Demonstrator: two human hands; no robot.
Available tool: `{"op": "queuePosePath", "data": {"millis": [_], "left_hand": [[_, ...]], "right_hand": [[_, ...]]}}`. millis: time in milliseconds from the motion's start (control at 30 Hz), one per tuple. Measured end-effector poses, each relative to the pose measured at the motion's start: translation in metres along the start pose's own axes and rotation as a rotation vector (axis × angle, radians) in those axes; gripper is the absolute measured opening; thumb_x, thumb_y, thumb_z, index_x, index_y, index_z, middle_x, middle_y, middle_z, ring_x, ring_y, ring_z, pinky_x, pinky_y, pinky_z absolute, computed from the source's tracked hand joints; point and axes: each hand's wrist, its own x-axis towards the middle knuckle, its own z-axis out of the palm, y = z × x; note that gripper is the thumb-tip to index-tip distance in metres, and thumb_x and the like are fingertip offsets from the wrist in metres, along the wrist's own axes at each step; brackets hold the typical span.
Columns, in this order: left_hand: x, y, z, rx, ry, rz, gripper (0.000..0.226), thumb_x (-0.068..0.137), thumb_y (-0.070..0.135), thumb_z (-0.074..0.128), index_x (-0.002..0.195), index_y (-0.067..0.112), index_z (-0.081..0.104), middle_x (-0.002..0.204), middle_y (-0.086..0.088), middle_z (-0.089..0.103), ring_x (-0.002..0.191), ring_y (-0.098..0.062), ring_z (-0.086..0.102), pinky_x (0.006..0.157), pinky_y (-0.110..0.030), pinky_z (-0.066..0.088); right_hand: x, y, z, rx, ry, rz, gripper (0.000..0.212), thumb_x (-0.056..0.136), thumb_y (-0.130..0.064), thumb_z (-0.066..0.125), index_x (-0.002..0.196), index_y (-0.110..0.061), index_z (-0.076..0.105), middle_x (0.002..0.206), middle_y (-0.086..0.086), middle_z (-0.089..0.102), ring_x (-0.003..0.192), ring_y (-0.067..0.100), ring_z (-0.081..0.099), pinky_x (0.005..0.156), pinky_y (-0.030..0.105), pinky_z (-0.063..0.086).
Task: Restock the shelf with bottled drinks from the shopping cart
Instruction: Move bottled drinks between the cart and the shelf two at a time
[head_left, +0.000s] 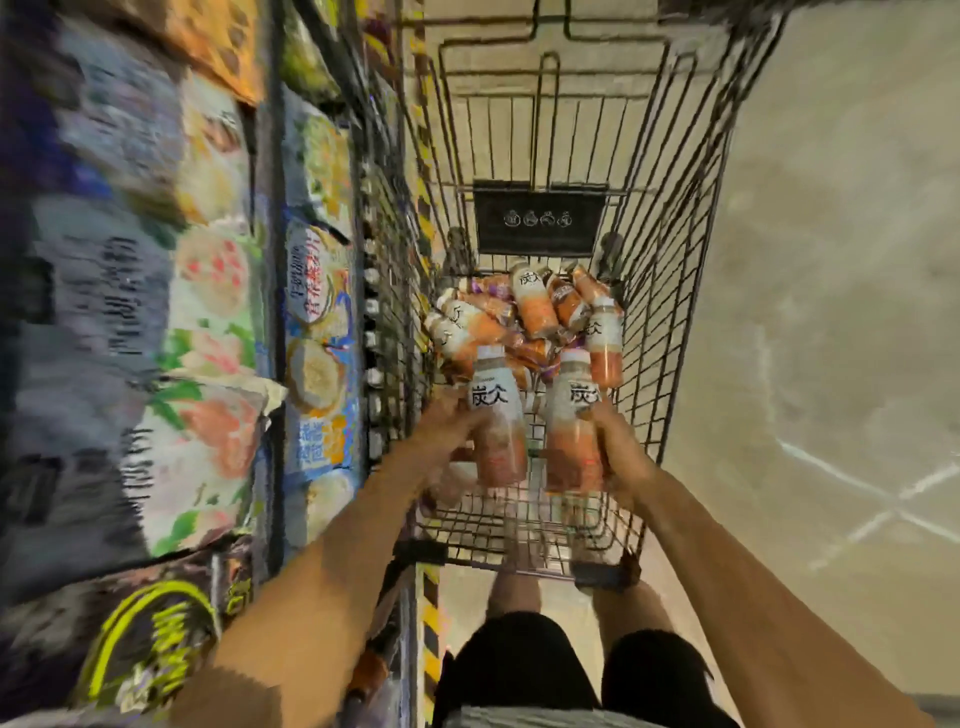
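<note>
Gripping an orange bottle (500, 431) in my left hand (448, 415), second bottle (570, 436) in my right hand (619, 452), both over the cart (675, 260), more bottles (532, 312) piled inside, blurry shelf (208, 312) left

The shopping cart (675, 234) in mid-frame is thin dark metal wire with a dull finish. The panel (540, 218) on its far wall looks like matt black plastic. The left bottle (498, 452), the right bottle (571, 447) and the heaped bottles (535, 312) look plastic, in smooth, faintly glossy sleeves. The packets (208, 312) at left are shiny printed film. The floor (831, 260) at right is pale, smooth and matt.
</note>
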Motion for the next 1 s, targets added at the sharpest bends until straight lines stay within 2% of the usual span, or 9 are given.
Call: {"op": "queuePosePath", "data": {"millis": [100, 167, 267, 300, 367, 467, 600, 833, 1000], "left_hand": [[-0.046, 0.019, -0.006, -0.081, 0.016, 0.089, 0.024, 0.092, 0.019, 0.072, 0.115, 0.017, 0.065, 0.092, 0.004, 0.072, 0.084, -0.016, 0.066, 0.054, -0.023, 0.051], [-0.077, 0.029, -0.005, -0.098, 0.034, 0.134, 0.023, 0.091, 0.021, 0.074, 0.111, 0.018, 0.063, 0.078, 0.011, 0.071, 0.071, -0.008, 0.065, 0.054, -0.022, 0.049], [-0.127, 0.037, 0.001, -0.136, 0.129, 0.219, 0.024, 0.095, 0.012, 0.068, 0.117, 0.02, 0.064, 0.106, 0.003, 0.075, 0.088, -0.012, 0.067, 0.059, -0.019, 0.054], [-0.145, 0.038, 0.005, -0.153, 0.186, 0.247, 0.03, 0.096, 0.008, 0.066, 0.124, 0.017, 0.06, 0.118, 0.001, 0.071, 0.093, -0.011, 0.067, 0.06, -0.016, 0.054], [-0.181, 0.034, 0.014, -0.217, 0.252, 0.291, 0.03, 0.095, 0.005, 0.066, 0.118, 0.023, 0.057, 0.109, 0.01, 0.073, 0.086, 0.0, 0.07, 0.06, -0.014, 0.053], [-0.227, 0.015, 0.028, -0.274, 0.313, 0.341, 0.034, 0.091, 0.016, 0.074, 0.117, 0.033, 0.06, 0.095, 0.018, 0.078, 0.089, 0.0, 0.072, 0.071, -0.025, 0.053], [-0.29, -0.011, 0.041, -0.371, 0.447, 0.439, 0.036, 0.089, 0.013, 0.075, 0.115, 0.034, 0.06, 0.101, 0.008, 0.079, 0.083, 0.0, 0.073, 0.069, -0.025, 0.053], [-0.396, -0.079, 0.049, -0.472, 0.72, 0.543, 0.037, 0.086, 0.009, 0.077, 0.117, 0.023, 0.064, 0.099, 0.005, 0.079, 0.088, -0.006, 0.074, 0.064, -0.017, 0.053], [-0.469, -0.147, 0.054, -0.574, 0.889, 0.606, 0.043, 0.083, 0.008, 0.079, 0.122, 0.02, 0.065, 0.107, 0.001, 0.078, 0.095, -0.011, 0.074, 0.071, -0.018, 0.055]], "right_hand": [[-0.028, -0.034, 0.006, 0.051, -0.094, -0.056, 0.035, 0.098, -0.024, 0.055, 0.13, -0.009, 0.055, 0.109, 0.018, 0.069, 0.099, 0.034, 0.071, 0.082, 0.049, 0.06], [-0.04, -0.055, 0.007, 0.01, -0.139, -0.125, 0.049, 0.094, -0.008, 0.062, 0.141, -0.015, 0.05, 0.126, 0.019, 0.068, 0.113, 0.04, 0.068, 0.089, 0.055, 0.059], [-0.068, -0.087, 0.018, -0.051, -0.206, -0.211, 0.067, 0.083, 0.007, 0.072, 0.137, -0.027, 0.052, 0.127, 0.019, 0.07, 0.112, 0.038, 0.068, 0.098, 0.058, 0.053], [-0.079, -0.094, 0.022, -0.076, -0.234, -0.225, 0.071, 0.079, 0.006, 0.074, 0.137, -0.027, 0.053, 0.128, 0.018, 0.07, 0.114, 0.037, 0.068, 0.101, 0.057, 0.052], [-0.098, -0.104, 0.027, -0.144, -0.298, -0.24, 0.076, 0.076, 0.003, 0.079, 0.142, -0.021, 0.05, 0.131, 0.014, 0.069, 0.12, 0.036, 0.067, 0.102, 0.058, 0.053], [-0.132, -0.109, 0.034, -0.274, -0.384, -0.285, 0.079, 0.07, -0.005, 0.083, 0.141, -0.015, 0.051, 0.119, 0.011, 0.076, 0.112, 0.034, 0.072, 0.08, 0.046, 0.063], [-0.177, -0.106, 0.047, -0.38, -0.506, -0.297, 0.081, 0.068, -0.008, 0.084, 0.142, -0.015, 0.053, 0.119, 0.013, 0.076, 0.108, 0.033, 0.074, 0.094, 0.055, 0.058], [-0.238, -0.074, 0.099, -0.576, -0.759, -0.326, 0.072, 0.075, -0.007, 0.082, 0.141, -0.017, 0.054, 0.118, 0.012, 0.077, 0.107, 0.032, 0.074, 0.089, 0.045, 0.058], [-0.284, -0.025, 0.144, -0.696, -0.872, -0.366, 0.061, 0.079, -0.004, 0.083, 0.135, -0.013, 0.059, 0.116, 0.014, 0.077, 0.109, 0.036, 0.073, 0.098, 0.053, 0.057]]}}
